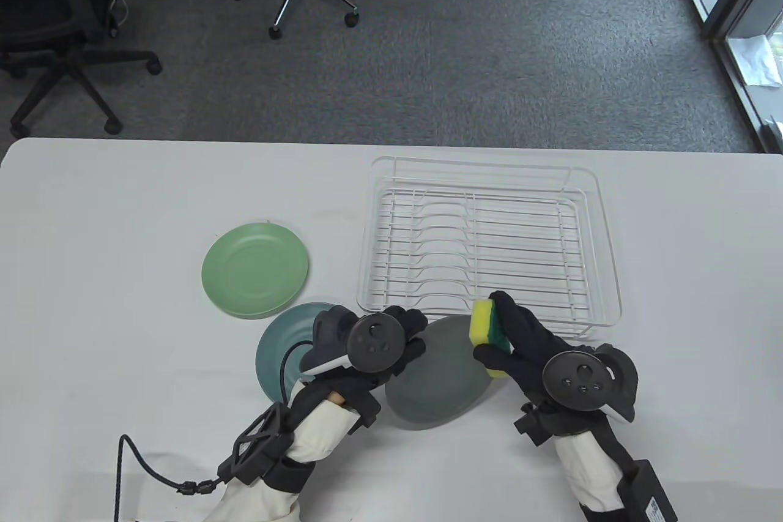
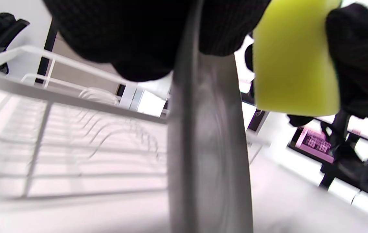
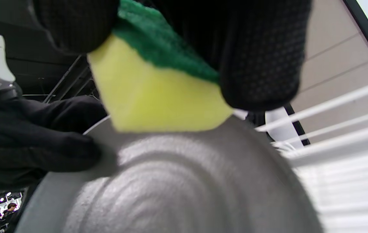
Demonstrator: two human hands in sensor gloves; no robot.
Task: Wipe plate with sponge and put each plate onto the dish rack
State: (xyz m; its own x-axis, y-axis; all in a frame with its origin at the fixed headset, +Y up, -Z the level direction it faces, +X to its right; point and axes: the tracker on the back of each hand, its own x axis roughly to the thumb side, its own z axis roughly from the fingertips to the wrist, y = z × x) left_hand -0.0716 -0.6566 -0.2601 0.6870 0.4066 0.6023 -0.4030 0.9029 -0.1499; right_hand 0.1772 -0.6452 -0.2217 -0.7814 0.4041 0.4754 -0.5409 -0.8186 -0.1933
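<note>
The rack (image 1: 489, 240) stands empty at the table's (image 1: 92, 228) far right, so no plate is stowed yet; I judge the task early. Three plates remain. The green plate (image 1: 255, 270) and the teal plate (image 1: 278, 350) lie flat left of the rack, seemingly unwiped. The grey plate (image 1: 437, 384) is held tilted just in front of the rack, one edge raised; being round, it has no long axis, and whether face or underside meets the sponge I cannot tell. The left hand (image 1: 367, 344) grips its left rim. The right hand (image 1: 538, 357) pinches the sponge (image 1: 487, 329), yellow foam at the plate's upper right rim, long side running away from the person.
</note>
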